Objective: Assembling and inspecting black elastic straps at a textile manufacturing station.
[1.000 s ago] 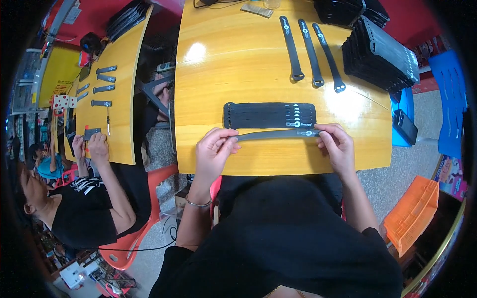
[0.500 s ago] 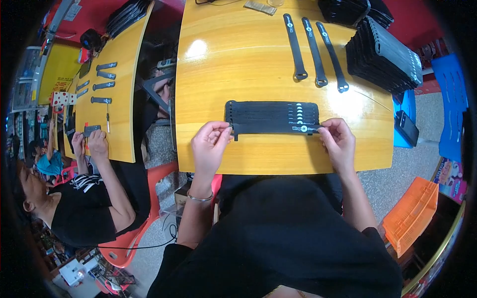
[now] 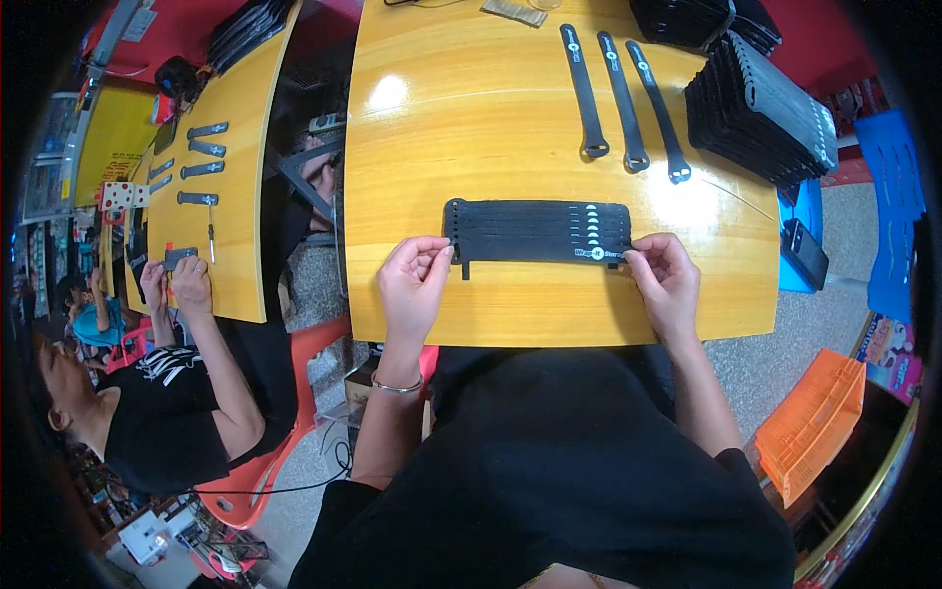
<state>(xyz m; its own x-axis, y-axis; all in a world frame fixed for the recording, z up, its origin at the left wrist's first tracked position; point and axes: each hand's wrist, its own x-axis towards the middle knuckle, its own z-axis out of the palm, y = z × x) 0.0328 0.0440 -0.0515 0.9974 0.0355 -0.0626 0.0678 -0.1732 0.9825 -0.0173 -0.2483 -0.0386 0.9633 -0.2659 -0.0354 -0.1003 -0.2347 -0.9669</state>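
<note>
Several black hook-and-loop straps (image 3: 515, 224) lie side by side in a flat row on the yellow wooden table in front of me. White printing lines up near their right ends, and rounded looped ends sit at the left. My left hand (image 3: 414, 280) is closed in a pinch at the left end of the nearest strap (image 3: 540, 252). At its right end, the thumb and fingers of my right hand (image 3: 671, 283) pinch the same strap. Its edge lies against the row. A short dark tab (image 3: 465, 271) sticks out below the row at the left.
Three long black straps (image 3: 624, 103) lie apart farther back. A tall stack of black straps (image 3: 751, 113) stands at the right rear, with a bundle (image 3: 702, 20) behind it. An orange crate (image 3: 810, 427) is at lower right. At left, a co-worker (image 3: 167, 412) handles a strap at another table (image 3: 231, 236).
Both my hands have shifted slightly away from me. The nearest strap has moved with them, closer against the row, and its white printing lines up more nearly with the others.
</note>
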